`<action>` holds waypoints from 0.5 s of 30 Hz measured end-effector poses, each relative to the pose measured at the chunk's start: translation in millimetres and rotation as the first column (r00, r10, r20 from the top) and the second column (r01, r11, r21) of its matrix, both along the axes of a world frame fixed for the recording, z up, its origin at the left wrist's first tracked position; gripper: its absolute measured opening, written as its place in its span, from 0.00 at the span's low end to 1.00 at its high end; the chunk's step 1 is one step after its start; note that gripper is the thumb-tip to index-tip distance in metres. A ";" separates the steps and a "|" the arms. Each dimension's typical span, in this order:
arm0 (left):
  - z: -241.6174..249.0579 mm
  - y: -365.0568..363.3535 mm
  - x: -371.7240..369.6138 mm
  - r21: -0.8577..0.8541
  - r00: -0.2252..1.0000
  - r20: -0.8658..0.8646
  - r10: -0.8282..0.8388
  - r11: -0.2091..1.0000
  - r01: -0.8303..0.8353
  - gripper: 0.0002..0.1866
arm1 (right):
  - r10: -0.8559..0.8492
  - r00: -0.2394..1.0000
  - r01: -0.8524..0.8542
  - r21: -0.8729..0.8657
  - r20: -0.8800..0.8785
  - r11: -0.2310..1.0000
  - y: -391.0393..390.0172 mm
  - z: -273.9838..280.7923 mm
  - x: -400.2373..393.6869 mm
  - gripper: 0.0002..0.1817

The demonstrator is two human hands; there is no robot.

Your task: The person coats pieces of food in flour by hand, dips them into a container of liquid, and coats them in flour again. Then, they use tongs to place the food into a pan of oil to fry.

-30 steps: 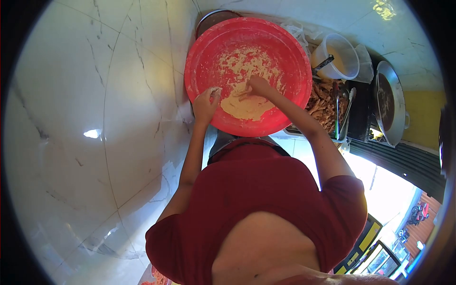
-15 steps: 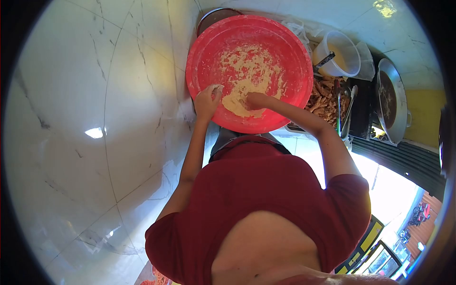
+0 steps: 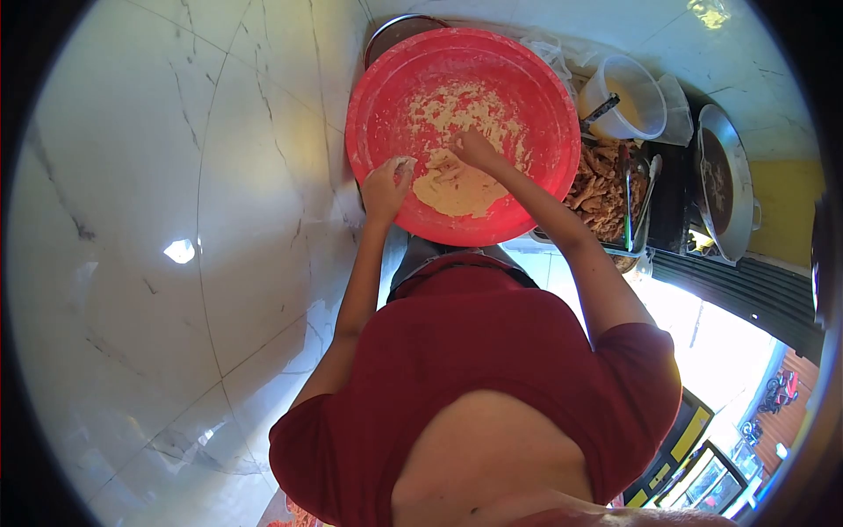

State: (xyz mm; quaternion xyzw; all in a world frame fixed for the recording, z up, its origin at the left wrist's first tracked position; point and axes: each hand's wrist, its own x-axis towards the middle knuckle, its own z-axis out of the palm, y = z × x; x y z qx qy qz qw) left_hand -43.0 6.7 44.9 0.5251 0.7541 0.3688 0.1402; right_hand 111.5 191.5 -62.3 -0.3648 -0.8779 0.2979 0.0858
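A wide red plastic basin (image 3: pixel 378 97) lies in front of me, with pale yellowish flour (image 3: pixel 461 189) heaped at its near side and scattered across its floor. At the basin's near left side is my left hand (image 3: pixel 386 186), its fingers curled together and dusted white; whether anything is in them is hidden. My right hand (image 3: pixel 475 149) reaches in from the right, just beyond the smooth heap. Its fingers are bent into a closed shape, and their contents do not show. Shallow finger marks run across the heap's far edge.
Right of the basin, browned fried pieces (image 3: pixel 601 189) fill a tray, with metal tongs (image 3: pixel 648 198) lying over it. Behind stands a white bucket (image 3: pixel 645 101) with a dark handle (image 3: pixel 601 110) in it. A wide metal pan (image 3: pixel 742 189) is farther right. A marbled tile wall (image 3: pixel 132 263) closes the left.
My right hand has come out of the flour heap and shifted farther from me, leaving the heap flatter and more exposed. The left hand has stayed at the basin's left side.
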 end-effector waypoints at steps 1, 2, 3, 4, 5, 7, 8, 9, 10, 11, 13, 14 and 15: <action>-0.7 -0.2 -0.3 0.005 1.000 -0.006 -0.002 1.000 0.002 0.12 | 0.002 0.998 0.000 -0.023 0.069 1.000 4.4 6.3 -1.7 0.13; -2.0 -0.3 -0.8 0.011 1.000 -0.012 -0.005 1.000 0.005 0.12 | 0.036 0.994 -0.029 -0.066 0.104 0.997 3.2 11.4 -2.4 0.13; -3.2 -0.4 -1.2 0.017 1.000 -0.019 -0.009 1.000 0.009 0.12 | 0.070 0.988 -0.055 -0.109 0.138 0.992 -0.7 16.0 -2.0 0.13; -3.8 -0.4 -1.2 0.016 1.000 -0.018 -0.008 1.000 0.009 0.12 | 0.105 0.980 -0.079 -0.154 0.170 0.985 -5.1 20.9 -1.2 0.13; -4.2 -0.2 -1.3 0.015 1.000 -0.018 -0.007 1.000 0.008 0.12 | 0.134 0.945 -0.104 -0.116 0.299 0.988 -12.6 29.3 -3.2 0.14; -6.9 -0.7 -2.4 0.014 1.000 -0.030 -0.005 1.000 0.006 0.11 | 0.169 0.825 -0.167 -0.053 0.539 0.985 -30.0 41.9 -10.3 0.16; -8.9 -0.6 -3.0 0.015 0.999 -0.043 -0.005 1.000 0.005 0.11 | 0.194 0.848 -0.213 -0.018 0.493 0.977 -32.9 40.6 -9.4 0.15; -11.0 -0.8 -3.4 0.016 0.999 -0.054 -0.005 1.000 0.005 0.11 | 0.220 0.867 -0.255 0.019 0.447 0.967 -35.4 37.4 -7.0 0.15; -8.4 -0.6 -2.7 0.016 0.999 -0.036 -0.007 1.000 0.008 0.11 | 0.248 0.881 -0.295 0.057 0.402 0.954 -37.5 36.6 -5.6 0.14; -5.7 -0.5 -2.0 0.016 1.000 -0.018 -0.010 1.000 0.010 0.11 | 0.293 0.867 -0.345 0.060 0.403 0.937 -38.4 35.9 -5.4 0.14; -2.8 -1.3 -1.6 0.018 1.000 -0.001 -0.018 1.000 0.018 0.12 | 0.381 0.832 -0.441 0.063 0.403 0.895 -39.6 35.1 -5.8 0.15; -2.7 -1.2 -1.8 0.024 1.000 -0.002 -0.022 0.999 0.022 0.12 | 0.381 0.828 -0.451 0.084 0.410 0.889 -41.3 27.1 -5.4 0.16; -2.1 -0.8 -2.5 0.030 1.000 -0.003 -0.024 0.999 0.024 0.12 | 0.383 0.825 -0.462 0.106 0.417 0.880 -43.9 12.9 -5.5 0.17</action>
